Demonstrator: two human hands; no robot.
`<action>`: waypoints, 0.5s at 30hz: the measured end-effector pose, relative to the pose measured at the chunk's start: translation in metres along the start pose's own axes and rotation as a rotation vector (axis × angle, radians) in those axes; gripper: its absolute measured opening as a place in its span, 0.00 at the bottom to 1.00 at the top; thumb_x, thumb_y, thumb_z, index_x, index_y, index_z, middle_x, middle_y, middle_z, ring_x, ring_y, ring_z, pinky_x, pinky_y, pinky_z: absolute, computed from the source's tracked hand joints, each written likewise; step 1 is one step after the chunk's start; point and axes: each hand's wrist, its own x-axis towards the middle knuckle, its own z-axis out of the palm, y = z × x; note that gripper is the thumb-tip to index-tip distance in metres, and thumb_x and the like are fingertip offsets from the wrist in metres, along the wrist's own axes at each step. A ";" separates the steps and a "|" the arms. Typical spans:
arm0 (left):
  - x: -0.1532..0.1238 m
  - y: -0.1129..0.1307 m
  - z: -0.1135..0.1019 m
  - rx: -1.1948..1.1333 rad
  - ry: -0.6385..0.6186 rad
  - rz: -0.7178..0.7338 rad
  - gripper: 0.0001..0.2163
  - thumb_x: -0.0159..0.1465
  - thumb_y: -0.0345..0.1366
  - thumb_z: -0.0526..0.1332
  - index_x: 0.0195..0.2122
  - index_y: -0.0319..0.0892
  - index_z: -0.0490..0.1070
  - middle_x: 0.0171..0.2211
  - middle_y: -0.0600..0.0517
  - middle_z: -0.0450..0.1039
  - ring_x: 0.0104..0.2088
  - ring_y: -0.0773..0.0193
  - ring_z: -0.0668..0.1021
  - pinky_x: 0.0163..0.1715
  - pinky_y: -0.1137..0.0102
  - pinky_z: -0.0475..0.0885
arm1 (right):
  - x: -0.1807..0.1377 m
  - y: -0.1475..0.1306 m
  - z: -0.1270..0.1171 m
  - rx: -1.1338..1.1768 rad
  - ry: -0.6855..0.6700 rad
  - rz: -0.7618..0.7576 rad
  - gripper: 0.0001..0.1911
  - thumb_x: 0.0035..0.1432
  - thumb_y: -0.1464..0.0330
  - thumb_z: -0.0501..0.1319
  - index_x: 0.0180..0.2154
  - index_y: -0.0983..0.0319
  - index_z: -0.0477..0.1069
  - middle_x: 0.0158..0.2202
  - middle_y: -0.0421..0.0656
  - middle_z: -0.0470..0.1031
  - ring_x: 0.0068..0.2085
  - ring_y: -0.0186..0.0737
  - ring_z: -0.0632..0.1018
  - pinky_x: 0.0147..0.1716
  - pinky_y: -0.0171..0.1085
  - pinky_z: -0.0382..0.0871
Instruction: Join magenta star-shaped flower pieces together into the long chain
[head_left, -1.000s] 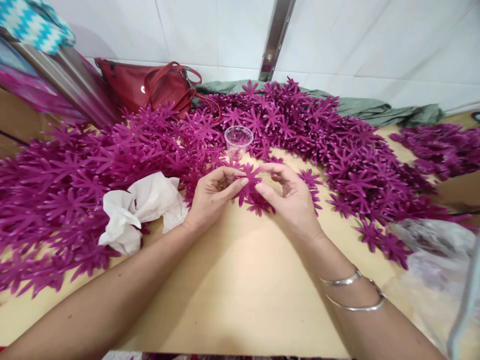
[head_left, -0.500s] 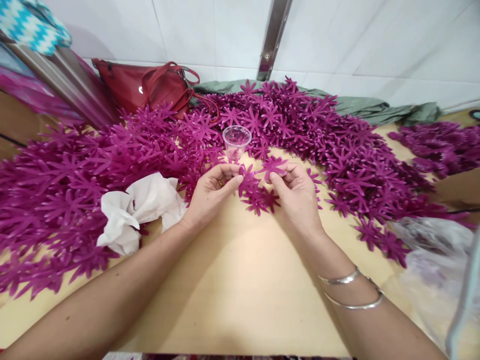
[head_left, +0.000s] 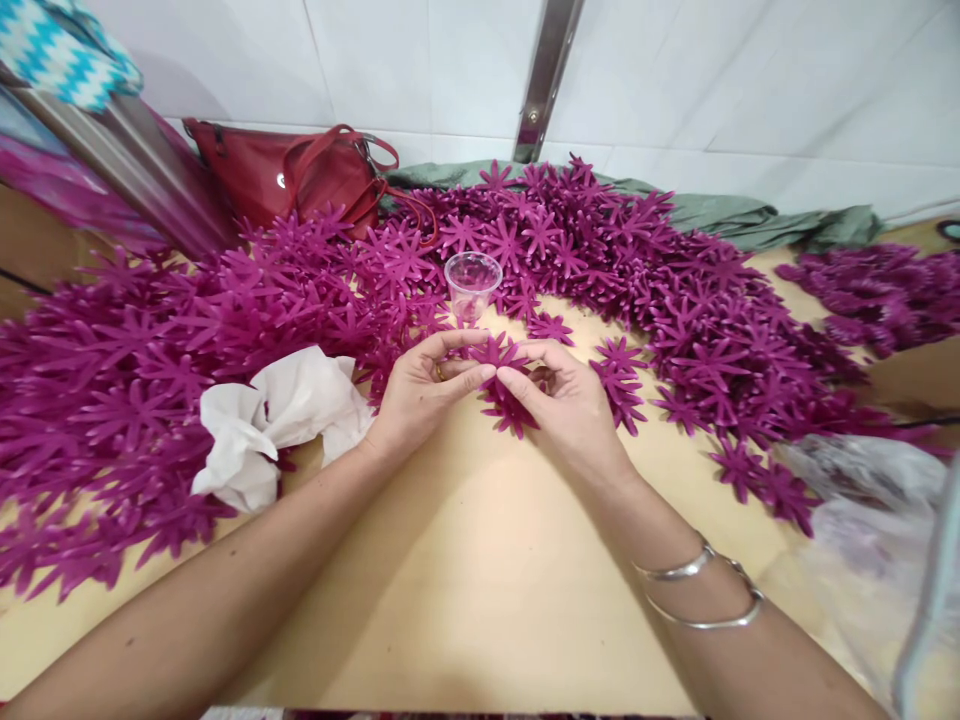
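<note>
Magenta flower piece (head_left: 496, 351), slender petals splayed, pinched between left hand (head_left: 418, 392) and right hand (head_left: 576, 402).

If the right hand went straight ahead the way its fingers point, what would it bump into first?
Most likely the left hand: its thumb tip looks almost against that of the right hand, with a purple flower piece at both hands' fingertips. Exact depth is hard to judge.

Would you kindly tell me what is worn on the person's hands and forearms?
Neither hand has a glove, and no sleeves show on the forearms. The left hand wears a gold-coloured ring; above the right hand, shiny silver-coloured bands circle the wrist.
</note>
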 end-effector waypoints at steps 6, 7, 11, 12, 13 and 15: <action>0.000 -0.001 0.000 0.064 -0.033 -0.009 0.14 0.57 0.41 0.76 0.40 0.40 0.81 0.37 0.51 0.82 0.37 0.64 0.81 0.44 0.69 0.76 | 0.004 0.003 -0.005 0.002 0.003 0.057 0.09 0.60 0.61 0.69 0.33 0.59 0.75 0.29 0.38 0.76 0.29 0.35 0.73 0.31 0.35 0.69; 0.000 -0.001 0.000 0.093 -0.035 0.006 0.13 0.58 0.42 0.75 0.38 0.39 0.81 0.35 0.52 0.81 0.36 0.65 0.79 0.42 0.70 0.75 | 0.004 0.002 -0.005 0.004 0.001 0.064 0.10 0.61 0.61 0.69 0.32 0.59 0.75 0.28 0.38 0.75 0.29 0.35 0.72 0.30 0.35 0.68; -0.001 0.001 0.000 0.124 -0.085 0.006 0.12 0.61 0.44 0.73 0.35 0.39 0.78 0.31 0.54 0.77 0.32 0.68 0.75 0.37 0.72 0.72 | 0.002 -0.001 -0.005 -0.024 -0.033 0.013 0.11 0.64 0.61 0.65 0.32 0.59 0.73 0.27 0.37 0.72 0.28 0.35 0.70 0.30 0.35 0.66; -0.001 0.002 0.001 0.123 -0.102 0.002 0.13 0.62 0.44 0.72 0.36 0.40 0.77 0.31 0.54 0.76 0.32 0.68 0.75 0.37 0.72 0.72 | 0.002 -0.002 -0.005 -0.034 -0.043 -0.004 0.11 0.65 0.61 0.64 0.32 0.59 0.73 0.27 0.36 0.72 0.28 0.35 0.70 0.30 0.35 0.66; -0.002 0.003 0.001 0.123 -0.116 0.000 0.13 0.62 0.44 0.72 0.36 0.40 0.77 0.31 0.54 0.76 0.33 0.67 0.75 0.37 0.72 0.72 | 0.001 -0.002 -0.005 -0.048 -0.051 -0.021 0.10 0.66 0.62 0.63 0.32 0.59 0.72 0.27 0.36 0.71 0.28 0.35 0.70 0.31 0.35 0.65; -0.003 0.004 0.003 0.124 -0.135 0.000 0.13 0.63 0.44 0.71 0.37 0.40 0.77 0.32 0.53 0.77 0.34 0.66 0.76 0.39 0.71 0.72 | 0.001 -0.003 -0.005 -0.097 -0.053 -0.057 0.11 0.68 0.63 0.62 0.32 0.59 0.72 0.28 0.37 0.71 0.30 0.36 0.70 0.32 0.36 0.65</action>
